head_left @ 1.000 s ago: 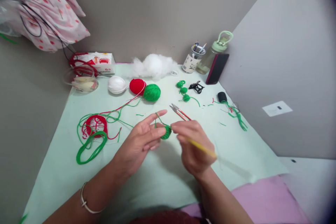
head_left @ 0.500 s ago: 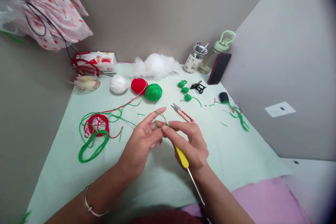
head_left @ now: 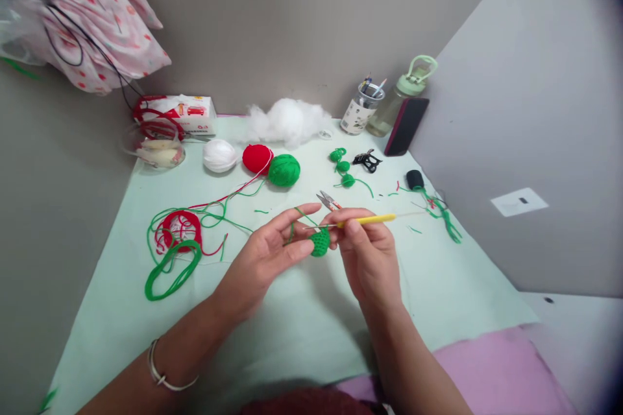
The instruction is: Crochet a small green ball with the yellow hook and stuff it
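Note:
My left hand (head_left: 265, 253) pinches a small green crocheted piece (head_left: 320, 243) between thumb and fingers. Green yarn (head_left: 305, 215) runs over its raised index finger. In my right hand (head_left: 370, 253) is a crochet hook with a yellow handle (head_left: 367, 220), lying nearly level, its metal tip pointing left at the top edge of the green piece. Right behind the fingers, thread snips (head_left: 329, 200) lie partly hidden. A green yarn ball (head_left: 284, 170), a red yarn ball (head_left: 257, 159) and a white yarn ball (head_left: 220, 156) sit beyond my hands.
Tangled red yarn (head_left: 181, 231) and a green yarn loop (head_left: 174, 272) lie at left. Behind are white stuffing (head_left: 289, 122), a tissue box (head_left: 189, 115), a pen jar (head_left: 361, 110), a bottle (head_left: 389, 110) and a phone (head_left: 407, 127). Small green crocheted balls (head_left: 343, 167) and a black claw clip (head_left: 368, 161) lie back right.
My right hand has swung the hook from pointing down toward me to nearly level, handle to the right. The green crocheted piece, mostly hidden before, now shows between my hands.

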Motion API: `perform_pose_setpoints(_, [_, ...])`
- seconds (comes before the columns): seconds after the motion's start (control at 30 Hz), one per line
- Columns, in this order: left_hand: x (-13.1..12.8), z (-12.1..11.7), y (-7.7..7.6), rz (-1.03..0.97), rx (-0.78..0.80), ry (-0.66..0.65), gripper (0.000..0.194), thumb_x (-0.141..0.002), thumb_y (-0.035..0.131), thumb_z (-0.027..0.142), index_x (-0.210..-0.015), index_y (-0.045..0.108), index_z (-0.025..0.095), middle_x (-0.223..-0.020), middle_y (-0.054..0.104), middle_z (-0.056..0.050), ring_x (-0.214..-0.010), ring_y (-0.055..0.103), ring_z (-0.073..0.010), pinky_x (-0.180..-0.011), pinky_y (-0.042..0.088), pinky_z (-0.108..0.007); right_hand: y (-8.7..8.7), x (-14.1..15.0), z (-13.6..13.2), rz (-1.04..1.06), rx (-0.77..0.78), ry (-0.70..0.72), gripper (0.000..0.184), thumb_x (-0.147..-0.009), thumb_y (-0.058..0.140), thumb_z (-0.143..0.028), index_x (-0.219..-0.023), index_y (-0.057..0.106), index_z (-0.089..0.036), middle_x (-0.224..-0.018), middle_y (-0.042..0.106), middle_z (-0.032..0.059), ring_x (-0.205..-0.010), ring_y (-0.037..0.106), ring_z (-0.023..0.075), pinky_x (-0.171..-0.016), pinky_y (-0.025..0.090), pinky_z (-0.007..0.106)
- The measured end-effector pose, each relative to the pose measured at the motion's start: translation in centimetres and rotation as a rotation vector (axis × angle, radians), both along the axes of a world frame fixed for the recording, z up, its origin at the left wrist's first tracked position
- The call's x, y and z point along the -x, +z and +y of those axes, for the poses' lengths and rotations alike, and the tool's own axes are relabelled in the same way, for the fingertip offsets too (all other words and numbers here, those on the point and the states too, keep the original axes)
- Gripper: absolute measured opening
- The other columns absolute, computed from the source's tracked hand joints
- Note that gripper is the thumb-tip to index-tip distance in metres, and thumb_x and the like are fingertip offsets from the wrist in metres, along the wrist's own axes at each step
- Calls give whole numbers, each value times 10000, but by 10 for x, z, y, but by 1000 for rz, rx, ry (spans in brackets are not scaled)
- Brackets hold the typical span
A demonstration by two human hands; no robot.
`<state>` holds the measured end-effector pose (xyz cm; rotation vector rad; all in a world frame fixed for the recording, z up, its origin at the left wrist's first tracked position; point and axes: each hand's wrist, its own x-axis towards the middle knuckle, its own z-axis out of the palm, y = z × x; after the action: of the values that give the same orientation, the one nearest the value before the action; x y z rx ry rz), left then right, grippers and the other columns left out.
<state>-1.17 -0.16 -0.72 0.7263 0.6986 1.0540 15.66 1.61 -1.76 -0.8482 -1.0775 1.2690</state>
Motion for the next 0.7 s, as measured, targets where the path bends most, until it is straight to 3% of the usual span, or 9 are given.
perform_pose_setpoints(0.13, [5, 2, 0, 51, 1, 28, 451, -877, 845, 271, -1317, 754, 312, -946, 675, 1, -948, 626, -155, -910, 495, -297, 6, -1, 3, 102, 64, 83, 200, -949, 762, -419, -871, 791, -237, -810, 767, 17, -595, 607, 104, -593, 517, 252])
perform_pose_setpoints(0.3, [9, 1, -1, 115, -56, 47, 455, -895, 810, 260, -1338, 742, 342, -948, 647, 5, -899, 590, -138, -801, 476, -252, 5, -3, 0, 61, -5, 89, 225, -1019, 676, -408, -915, 757, -225, -834, 788, 23, -612, 659, 109, -617, 545, 263])
perform_pose_setpoints(0.53, [11, -2, -4, 252, -153, 98, 434, -927, 774, 250, -1346, 729, 356, -964, 625, 11, -942, 595, -142, -914, 483, -268, 4, -6, -8, -103, -175, 12, 194, -1065, 611, -328, -1006, 770, -234, -935, 815, 36, -702, 726, 130, -678, 594, 295])
perform_pose_setpoints(0.7, [8, 1, -5, 272, -159, 108, 460, -916, 789, 247, -1357, 715, 357, -966, 637, 16, -962, 611, -143, -913, 496, -265, 4, -6, -7, -59, -156, 37, 202, -1075, 594, -334, -998, 758, -243, -934, 819, 26, -678, 719, 122, -659, 596, 282])
